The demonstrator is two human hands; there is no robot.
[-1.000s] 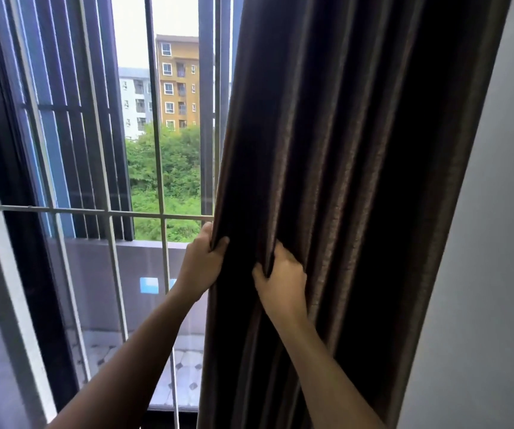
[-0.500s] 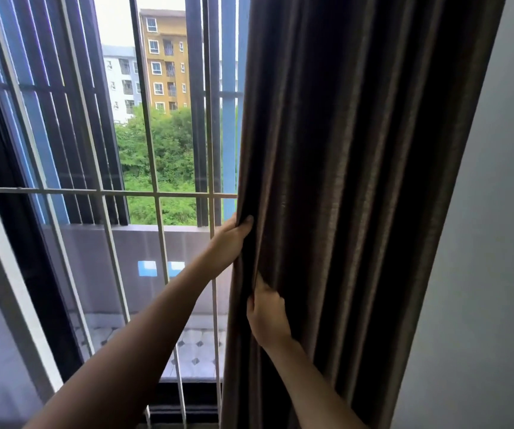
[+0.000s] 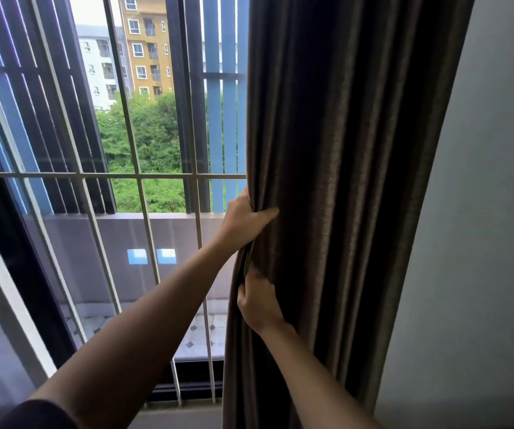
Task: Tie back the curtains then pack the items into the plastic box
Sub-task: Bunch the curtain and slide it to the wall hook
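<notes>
Here we are at the window, and it's all about the curtain, a heavy brown drape hanging in deep folds between the barred window and the grey wall on the right. The left hand is up at the curtain's leading edge, grip clenched around a bunch of fabric, thumb laid across the front folds. Just below it, the right hand has its grip closed on that same edge, fingers tucked into the cloth and out of sight. So both hands are on the drape, one above the other, gathering it toward the wall side. Where does that leave the job? Early days, by my reading: the fabric is bunched but not tied, and I can't spot a tieback, cord or hook anywhere in view. Whether there's a second curtain on the other side, I can't tell; the left of the window shows only bars, glass and the balcony beyond. As for the packing half, nothing to report: no plastic box in sight, no items, no surface carrying them. What the box holds, if anything, can't be judged from here. So the tally stands at one curtain gathered in hand, the tying not yet done, and the whole packing stage apparently still ahead.
</notes>
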